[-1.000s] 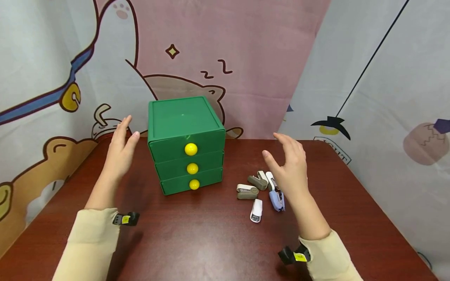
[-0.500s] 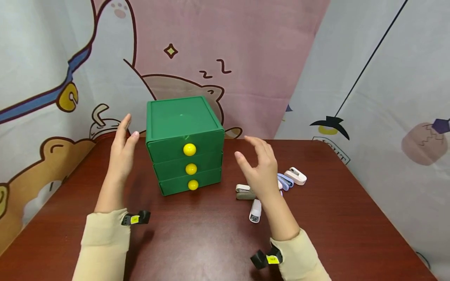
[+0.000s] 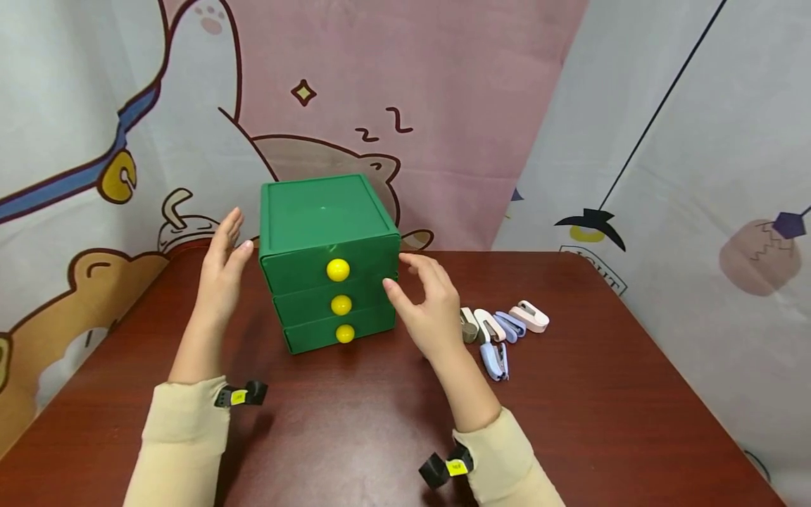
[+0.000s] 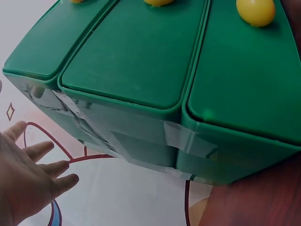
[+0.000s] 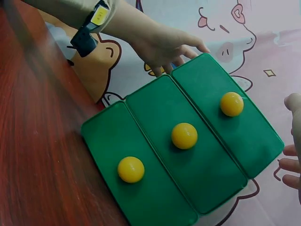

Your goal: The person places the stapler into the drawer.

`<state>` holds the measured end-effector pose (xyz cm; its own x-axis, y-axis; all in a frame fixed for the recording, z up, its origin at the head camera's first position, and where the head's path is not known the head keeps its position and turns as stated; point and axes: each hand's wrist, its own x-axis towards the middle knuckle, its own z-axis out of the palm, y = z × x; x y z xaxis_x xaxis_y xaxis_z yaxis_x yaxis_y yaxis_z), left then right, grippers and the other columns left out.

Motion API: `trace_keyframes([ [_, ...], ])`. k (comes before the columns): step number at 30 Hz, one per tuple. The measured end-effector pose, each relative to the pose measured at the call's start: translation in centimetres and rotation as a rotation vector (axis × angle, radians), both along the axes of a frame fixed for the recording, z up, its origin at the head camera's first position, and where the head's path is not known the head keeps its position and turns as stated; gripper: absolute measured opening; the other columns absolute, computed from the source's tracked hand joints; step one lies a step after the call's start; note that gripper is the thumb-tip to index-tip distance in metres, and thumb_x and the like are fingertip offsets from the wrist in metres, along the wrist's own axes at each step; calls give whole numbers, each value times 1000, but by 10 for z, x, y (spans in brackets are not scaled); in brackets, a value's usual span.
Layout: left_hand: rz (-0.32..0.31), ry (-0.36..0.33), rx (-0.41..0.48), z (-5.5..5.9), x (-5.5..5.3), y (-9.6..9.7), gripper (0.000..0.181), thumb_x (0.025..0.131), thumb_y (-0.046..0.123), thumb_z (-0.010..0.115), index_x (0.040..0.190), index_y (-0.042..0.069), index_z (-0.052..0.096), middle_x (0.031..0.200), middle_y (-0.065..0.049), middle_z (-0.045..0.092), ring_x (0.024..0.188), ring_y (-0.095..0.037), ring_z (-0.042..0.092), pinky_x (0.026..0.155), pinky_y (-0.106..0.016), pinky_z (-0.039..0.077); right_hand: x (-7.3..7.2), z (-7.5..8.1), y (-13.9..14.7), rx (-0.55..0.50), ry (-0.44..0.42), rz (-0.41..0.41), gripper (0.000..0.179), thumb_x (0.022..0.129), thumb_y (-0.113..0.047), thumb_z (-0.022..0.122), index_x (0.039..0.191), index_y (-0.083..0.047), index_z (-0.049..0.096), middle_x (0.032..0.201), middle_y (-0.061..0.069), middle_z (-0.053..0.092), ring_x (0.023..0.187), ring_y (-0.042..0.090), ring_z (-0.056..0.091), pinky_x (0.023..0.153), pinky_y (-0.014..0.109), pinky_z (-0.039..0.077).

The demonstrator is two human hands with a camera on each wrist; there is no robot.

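Observation:
A green cabinet (image 3: 329,211) of three stacked drawers stands on the table, every drawer closed, with a round yellow knob (image 3: 338,270) on each front. My left hand (image 3: 218,282) is raised at its left side, fingers extended and thumb apart, holding nothing. In the left wrist view the left fingers (image 4: 47,168) spread beside the cabinet's taped side wall (image 4: 127,136). My right hand (image 3: 431,310) is at the cabinet's right front edge, thumb and fingers apart and nothing between them. The right wrist view shows all three knobs, with the right fingers (image 5: 290,165) at the picture's edge.
Several small staplers lie to the right of the cabinet: a blue one (image 3: 494,361), a white one (image 3: 489,325), another blue one (image 3: 510,327) and a pale pink one (image 3: 529,317). A grey one (image 3: 469,325) is partly behind my right hand. A printed curtain (image 3: 443,127) hangs behind the table.
My right hand has moved left from over the staplers to the cabinet's right side, uncovering the blue and pink staplers. My left hand stays beside the cabinet, its forearm shifted slightly right.

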<state>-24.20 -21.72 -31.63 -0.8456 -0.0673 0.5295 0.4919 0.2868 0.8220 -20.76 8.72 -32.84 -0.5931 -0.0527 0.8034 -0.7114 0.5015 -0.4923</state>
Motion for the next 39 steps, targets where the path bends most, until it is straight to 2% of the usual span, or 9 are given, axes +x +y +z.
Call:
trace_keyframes([
  [4,-30,-17,23,-1,-3,-1,58,100,23,46,153,14,25,154,-10,27,139,-25,26,109,-39,23,-1,-2,-8,-23,-5,15,37,87,-22,71,117,-1,64,109,11,64,96,19,58,81,35,46],
  [8,-38,-20,19,-2,-4,-1,57,100,22,46,153,14,25,154,-10,28,138,-28,28,108,-40,25,-2,-3,-17,-54,0,60,36,87,-20,71,115,0,64,106,13,64,93,24,62,82,33,47],
  [11,-45,-13,17,-1,-4,0,56,100,21,46,152,13,26,153,-11,29,137,-29,29,107,-39,26,-3,-4,-24,-77,-5,87,35,87,-19,71,115,1,64,104,14,64,90,28,63,80,37,49],
  [15,-69,-13,29,-2,-7,0,55,101,21,46,152,12,28,152,-13,30,136,-29,31,104,-35,29,-5,-6,-34,-108,-20,105,34,86,-18,72,113,0,64,102,14,65,88,26,63,76,42,50],
  [21,-120,-16,68,-4,-10,1,52,101,20,43,150,10,30,152,-16,29,136,-29,30,101,-32,30,-6,-9,-46,-117,-25,104,32,87,-19,72,112,-1,65,100,12,66,85,21,63,78,32,50],
  [29,-131,-51,98,-4,-11,4,52,100,20,41,150,6,31,151,-15,31,135,-23,30,97,-33,31,-9,-12,-56,-90,-16,97,31,86,-19,73,110,-2,65,98,9,66,83,19,62,76,28,50],
  [33,-133,-58,106,-4,-11,5,51,100,21,40,149,7,33,149,-17,33,129,-18,37,94,-30,33,-12,-12,-61,-77,-20,100,31,85,-19,74,110,-3,65,97,8,66,81,18,62,75,27,50],
  [39,-162,-43,150,-7,-11,6,50,100,21,41,148,6,35,146,-15,35,112,-13,48,90,-25,37,-16,-13,-68,-78,-53,102,32,85,-21,75,110,-4,65,96,5,65,79,16,62,73,27,51],
])
